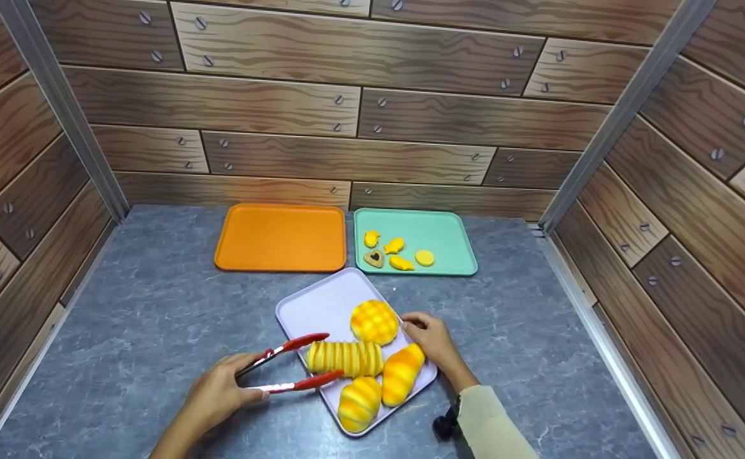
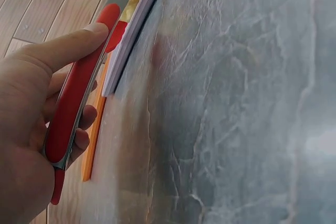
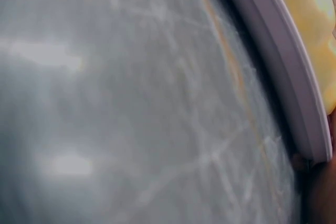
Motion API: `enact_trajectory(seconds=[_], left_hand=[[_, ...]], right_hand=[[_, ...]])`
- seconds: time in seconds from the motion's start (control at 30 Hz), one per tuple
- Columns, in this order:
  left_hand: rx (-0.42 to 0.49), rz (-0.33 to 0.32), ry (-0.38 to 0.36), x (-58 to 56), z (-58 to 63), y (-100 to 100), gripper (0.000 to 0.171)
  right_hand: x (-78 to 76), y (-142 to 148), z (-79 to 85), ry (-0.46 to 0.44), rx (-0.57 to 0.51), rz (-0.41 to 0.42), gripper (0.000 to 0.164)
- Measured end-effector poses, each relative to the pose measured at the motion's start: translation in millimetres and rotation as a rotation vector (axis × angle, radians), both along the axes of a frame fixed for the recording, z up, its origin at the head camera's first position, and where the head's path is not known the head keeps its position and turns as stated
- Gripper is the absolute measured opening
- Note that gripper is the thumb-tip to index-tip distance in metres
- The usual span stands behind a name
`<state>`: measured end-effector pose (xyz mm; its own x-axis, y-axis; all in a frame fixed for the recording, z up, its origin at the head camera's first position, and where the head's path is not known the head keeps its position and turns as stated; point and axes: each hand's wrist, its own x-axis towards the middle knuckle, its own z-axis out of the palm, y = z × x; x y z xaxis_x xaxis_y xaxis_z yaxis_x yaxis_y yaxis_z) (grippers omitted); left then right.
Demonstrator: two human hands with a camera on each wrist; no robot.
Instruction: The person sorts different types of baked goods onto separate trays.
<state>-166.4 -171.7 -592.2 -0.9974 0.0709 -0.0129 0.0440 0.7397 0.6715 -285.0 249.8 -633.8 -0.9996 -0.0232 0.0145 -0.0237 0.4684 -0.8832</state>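
My left hand (image 1: 219, 387) holds red-and-metal tongs (image 1: 315, 382), its thumb lying along the red handle in the left wrist view. The tongs' arms are spread, with their red tips at either side of the left end of a ridged yellow toy bread (image 1: 345, 358). That bread sits on a lavender tray (image 1: 321, 303), turned at an angle. Around it lie a round checkered bun (image 1: 374, 322), a long toy bread (image 1: 403, 376) and a shorter one (image 1: 359, 405). My right hand (image 1: 429, 339) grips the tray's right rim; its fingers are mostly out of the right wrist view.
Behind the lavender tray stand a bare orange tray (image 1: 281, 237) and a mint green tray (image 1: 436, 233). Several small yellow pieces and a heart-marked brown biscuit (image 1: 374, 258) lie on the green one. Wood-patterned walls (image 1: 270, 102) enclose the grey marbled table (image 1: 136, 319).
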Motion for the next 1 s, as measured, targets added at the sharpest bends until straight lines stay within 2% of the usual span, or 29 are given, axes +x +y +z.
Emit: enact_trajectory(seconds=[0.37,0.73,1.0], left_hand=[[0.043,-0.029,-0.016,-7.5,-1.2,3.4,0.067],[0.064,-0.013,0.058,-2.2,-6.7,1.6,0.061],[0.052,0.01,0.046,2.4,1.8,-3.1,0.062]], right_hand=[[1.2,1.8,0.0,-0.002,-0.01,-0.001,0.02],[1.1,0.1,1.7,0.019,-0.032,0.0,0.019],[-0.3,1.1,-1.0,0.023,-0.031,0.009,0.02]])
